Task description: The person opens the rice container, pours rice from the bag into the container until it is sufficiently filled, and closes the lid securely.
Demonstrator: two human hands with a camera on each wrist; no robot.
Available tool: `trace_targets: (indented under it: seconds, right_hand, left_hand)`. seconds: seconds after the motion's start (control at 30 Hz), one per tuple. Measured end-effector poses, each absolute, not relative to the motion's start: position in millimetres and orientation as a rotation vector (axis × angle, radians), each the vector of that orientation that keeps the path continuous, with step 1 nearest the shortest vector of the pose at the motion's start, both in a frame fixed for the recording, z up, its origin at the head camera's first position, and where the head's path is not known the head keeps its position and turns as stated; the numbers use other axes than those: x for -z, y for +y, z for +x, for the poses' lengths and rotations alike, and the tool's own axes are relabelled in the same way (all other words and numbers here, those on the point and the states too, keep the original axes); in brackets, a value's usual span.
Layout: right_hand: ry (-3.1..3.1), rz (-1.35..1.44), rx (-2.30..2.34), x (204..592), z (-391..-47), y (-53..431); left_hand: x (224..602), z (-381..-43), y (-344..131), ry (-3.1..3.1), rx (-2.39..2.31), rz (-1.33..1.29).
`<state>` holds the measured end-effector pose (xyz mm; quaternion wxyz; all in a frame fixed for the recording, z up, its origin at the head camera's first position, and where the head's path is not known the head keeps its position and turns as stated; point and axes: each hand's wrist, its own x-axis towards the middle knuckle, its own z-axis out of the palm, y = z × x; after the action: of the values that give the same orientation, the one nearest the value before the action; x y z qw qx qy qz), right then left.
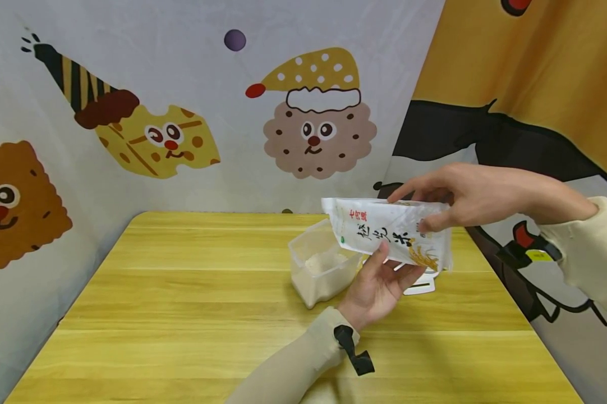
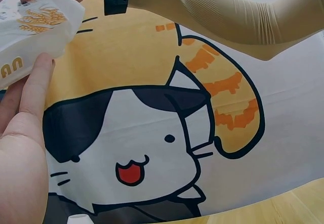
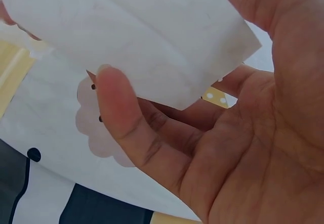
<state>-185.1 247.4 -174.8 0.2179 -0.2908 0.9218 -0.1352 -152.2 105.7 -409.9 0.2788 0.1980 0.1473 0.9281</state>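
Note:
A white rice bag with red and black lettering and printed grain ears is held in the air, its narrow end pointing left above a translucent plastic container. Pale rice lies inside that container. From below, my left hand grips the bag, thumb on the printed face and fingers beneath. My right hand holds its right end from above, thumb in front and fingers along the upper edge. In the right wrist view the plain side of the bag lies between thumb and fingers. Whether grains are falling, I cannot tell.
A white plastic piece with a slot lies on the table behind the bag, partly hidden. The wood-grain table meets a cartoon-printed cloth at the back. A printed curtain hangs along the right side.

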Motion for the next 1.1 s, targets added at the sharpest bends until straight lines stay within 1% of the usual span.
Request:
trace_targets:
  seconds: [0.47,0.87,1.1]
  right_hand:
    - [2.674,-0.876,0.413,184.4,-182.9,246.2]
    - [2.927,-0.725,0.559,209.0,-170.4,253.9]
    - [2.924,-0.629,0.793,228.6,-160.8,257.6]
  left_hand:
    - [411.8,-156.9,101.2,0.38,-2.521,0.507]
    - [415.3,-160.7,98.3,0.377,-2.538,0.503]
    - [417.1,-161.0,96.8,0.395,-2.554,0.514]
